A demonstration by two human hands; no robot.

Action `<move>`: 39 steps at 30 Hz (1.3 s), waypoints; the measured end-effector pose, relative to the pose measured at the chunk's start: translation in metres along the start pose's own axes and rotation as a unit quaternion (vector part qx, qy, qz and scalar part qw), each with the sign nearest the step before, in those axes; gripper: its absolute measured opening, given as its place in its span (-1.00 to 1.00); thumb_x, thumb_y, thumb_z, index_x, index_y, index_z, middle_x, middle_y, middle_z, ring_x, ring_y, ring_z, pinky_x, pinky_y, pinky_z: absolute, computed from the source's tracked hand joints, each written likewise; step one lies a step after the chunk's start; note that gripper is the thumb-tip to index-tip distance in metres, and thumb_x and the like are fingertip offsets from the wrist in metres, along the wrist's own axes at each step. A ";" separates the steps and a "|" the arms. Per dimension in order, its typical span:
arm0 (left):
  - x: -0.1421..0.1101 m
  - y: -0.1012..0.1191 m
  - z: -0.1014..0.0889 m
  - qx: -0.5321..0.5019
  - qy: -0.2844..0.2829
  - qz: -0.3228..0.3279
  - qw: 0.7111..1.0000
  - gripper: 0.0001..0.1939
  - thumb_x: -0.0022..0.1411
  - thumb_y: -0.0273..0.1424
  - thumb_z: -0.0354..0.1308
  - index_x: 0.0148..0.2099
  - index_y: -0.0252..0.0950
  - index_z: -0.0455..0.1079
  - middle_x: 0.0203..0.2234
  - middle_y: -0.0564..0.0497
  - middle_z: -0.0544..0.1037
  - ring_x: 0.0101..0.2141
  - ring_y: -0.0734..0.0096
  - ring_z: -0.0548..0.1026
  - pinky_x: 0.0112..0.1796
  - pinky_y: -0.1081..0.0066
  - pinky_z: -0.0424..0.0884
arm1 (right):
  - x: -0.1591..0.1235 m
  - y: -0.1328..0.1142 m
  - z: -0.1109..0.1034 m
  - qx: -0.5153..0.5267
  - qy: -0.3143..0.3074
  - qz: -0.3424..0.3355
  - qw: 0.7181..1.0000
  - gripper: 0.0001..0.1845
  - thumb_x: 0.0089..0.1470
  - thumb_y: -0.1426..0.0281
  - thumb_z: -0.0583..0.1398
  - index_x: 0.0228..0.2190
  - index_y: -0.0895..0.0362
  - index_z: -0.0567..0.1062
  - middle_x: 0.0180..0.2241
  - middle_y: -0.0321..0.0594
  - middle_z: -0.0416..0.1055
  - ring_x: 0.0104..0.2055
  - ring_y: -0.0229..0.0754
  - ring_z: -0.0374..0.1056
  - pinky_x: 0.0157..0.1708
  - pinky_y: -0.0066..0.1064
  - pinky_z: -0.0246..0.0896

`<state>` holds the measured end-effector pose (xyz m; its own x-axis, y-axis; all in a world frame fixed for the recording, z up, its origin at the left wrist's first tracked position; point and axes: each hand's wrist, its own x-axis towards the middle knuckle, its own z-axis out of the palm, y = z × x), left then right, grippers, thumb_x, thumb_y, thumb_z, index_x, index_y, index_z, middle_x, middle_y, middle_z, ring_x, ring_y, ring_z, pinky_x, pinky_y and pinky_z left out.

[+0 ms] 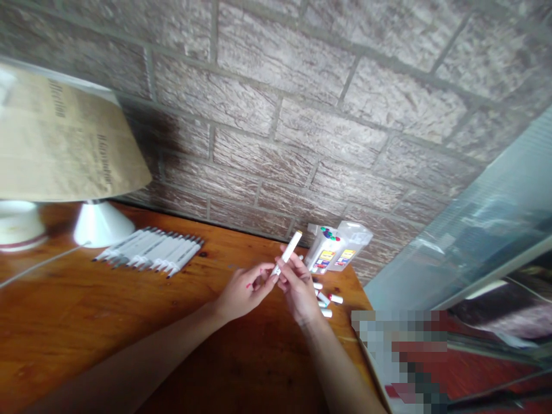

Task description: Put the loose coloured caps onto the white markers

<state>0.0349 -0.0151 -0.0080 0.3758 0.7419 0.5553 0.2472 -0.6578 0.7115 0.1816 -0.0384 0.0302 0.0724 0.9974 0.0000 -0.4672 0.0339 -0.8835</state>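
Observation:
A white marker pen [290, 248] with a yellowish end is held tilted above the table, between both hands. The fingers of my left hand [248, 290] are closed on its lower end, and red marks show on that hand. Higher up the barrel, my right hand [299, 287] pinches the same marker with thumb and fingers. Just right of that hand, several loose marker caps [335, 299] lie on the wood, partly hidden by the wrist. To the left, a row of white markers with dark ends [150, 250] lies side by side.
Two clear plastic marker cases [321, 253] stand at the back right, one with markers inside. A lamp [103, 224] with a large printed shade is at the left, its cord crossing the wooden table [52, 310]. A brick wall [267, 115] rises behind.

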 end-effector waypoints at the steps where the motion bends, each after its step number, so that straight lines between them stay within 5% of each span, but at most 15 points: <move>1: 0.000 0.000 0.000 0.001 -0.003 0.000 1.000 -0.73 0.41 -0.23 0.06 0.00 -0.26 0.42 -0.55 0.11 0.52 -0.57 0.57 0.41 -0.45 0.57 0.28 | 0.000 0.000 0.000 -0.002 -0.004 -0.002 1.000 -0.44 -0.13 0.30 0.47 -0.03 -0.03 0.58 -0.45 -0.40 0.33 -0.51 -0.47 0.02 -0.54 -0.58 -0.09; 7: 0.000 0.003 -0.003 -0.012 -0.004 -0.004 1.000 -0.77 0.39 -0.27 0.09 -0.01 -0.27 0.44 -0.53 0.11 0.54 -0.57 0.59 0.38 -0.46 0.56 0.23 | -0.002 0.001 0.002 -0.003 0.003 0.013 1.000 -0.42 -0.19 0.31 0.50 -0.06 -0.01 0.58 -0.28 -0.34 0.49 -0.48 -0.49 0.16 -0.50 -0.58 0.05; 11: 0.005 0.006 0.001 -0.123 0.036 -0.070 0.989 -0.73 0.33 -0.23 0.18 -0.02 -0.28 0.47 -0.42 0.04 0.59 -0.47 0.55 0.47 -0.39 0.55 0.33 | 0.002 -0.006 0.000 0.028 0.046 0.005 0.999 -0.53 -0.19 0.21 0.49 -0.19 0.07 0.60 -0.41 -0.36 0.44 -0.51 -0.48 0.17 -0.53 -0.60 0.07; 14: 0.014 0.004 0.001 -0.261 0.123 -0.178 0.941 -0.63 0.20 -0.13 0.30 -0.14 -0.34 0.47 -0.42 0.01 0.57 -0.52 0.57 0.42 -0.48 0.55 0.31 | 0.006 -0.010 -0.005 0.058 0.100 -0.016 0.993 -0.51 -0.20 0.10 0.48 -0.29 0.14 0.59 -0.53 -0.37 0.38 -0.53 -0.44 0.21 -0.55 -0.59 0.10; 17: 0.025 -0.003 -0.007 -0.366 0.201 -0.271 0.867 -0.53 0.02 -0.07 0.42 -0.28 -0.36 0.40 -0.50 0.11 0.45 -0.67 0.73 0.18 -0.65 0.60 0.04 | 0.008 -0.007 -0.009 0.029 0.115 0.023 0.993 -0.50 -0.29 0.14 0.51 -0.34 0.19 0.58 -0.51 -0.32 0.47 -0.53 -0.43 0.28 -0.57 -0.59 0.11; 21: 0.033 -0.009 -0.020 -0.460 0.222 -0.288 0.810 -0.47 -0.10 -0.07 0.49 -0.39 -0.36 0.32 -0.59 0.21 0.26 -0.67 0.77 0.12 -0.65 0.63 -0.01 | 0.001 0.007 -0.006 -0.088 -0.012 0.151 0.985 -0.40 -0.31 0.19 0.52 -0.22 0.22 0.58 -0.34 -0.17 0.59 -0.45 -0.31 0.45 -0.52 -0.56 0.24; 24: 0.032 -0.006 -0.021 -0.439 0.207 -0.280 0.828 -0.47 -0.06 0.01 0.44 -0.34 -0.35 0.40 -0.65 0.23 0.17 -0.67 0.74 0.06 -0.65 0.64 -0.01 | -0.008 0.020 0.002 -0.149 -0.111 0.172 0.967 -0.39 -0.25 0.09 0.49 -0.22 0.21 0.56 -0.33 -0.19 0.58 -0.43 -0.24 0.50 -0.41 -0.43 0.40; 27: 0.026 -0.002 -0.016 -0.356 0.168 -0.268 0.879 -0.47 -0.01 0.06 0.38 -0.37 -0.35 0.44 -0.61 0.14 0.30 -0.60 0.64 0.22 -0.60 0.61 0.21 | -0.013 0.031 0.007 -0.189 -0.187 0.149 0.952 -0.43 -0.14 0.00 0.42 -0.26 0.20 0.56 -0.38 -0.25 0.54 -0.43 -0.28 0.49 -0.31 -0.41 0.43; 32: 0.014 -0.002 -0.010 -0.214 0.061 -0.160 0.962 -0.58 0.20 -0.05 0.26 -0.41 -0.34 0.44 -0.52 0.06 0.44 -0.44 0.52 0.39 -0.33 0.53 0.44 | -0.012 0.035 0.005 -0.256 -0.263 0.137 0.920 -0.46 -0.04 -0.05 0.35 -0.37 0.21 0.55 -0.41 -0.23 0.52 -0.39 -0.31 0.46 -0.28 -0.46 0.37; 35: 0.014 -0.002 -0.009 -0.197 0.068 -0.150 0.966 -0.55 0.24 -0.02 0.20 -0.42 -0.34 0.41 -0.55 0.08 0.41 -0.46 0.54 0.37 -0.34 0.54 0.44 | -0.011 0.033 0.003 -0.261 -0.276 0.137 0.915 -0.51 -0.07 0.02 0.39 -0.37 0.22 0.56 -0.42 -0.24 0.52 -0.40 -0.31 0.43 -0.31 -0.46 0.32; 39: 0.018 0.005 -0.007 -0.287 0.098 -0.221 0.927 -0.43 0.10 0.12 0.26 -0.47 -0.34 0.34 -0.59 0.12 0.32 -0.52 0.57 0.31 -0.35 0.47 0.52 | -0.010 0.033 0.003 -0.241 -0.281 0.136 0.919 -0.62 -0.15 0.19 0.47 -0.40 0.20 0.54 -0.46 -0.32 0.49 -0.43 -0.35 0.35 -0.33 -0.48 0.24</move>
<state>0.0366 -0.0035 0.0085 0.1671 0.9687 0.1833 -0.1991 -0.1490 0.9686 0.1629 -0.0475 0.0024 -0.5188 0.8450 -0.1299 0.0533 -0.1197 -0.9914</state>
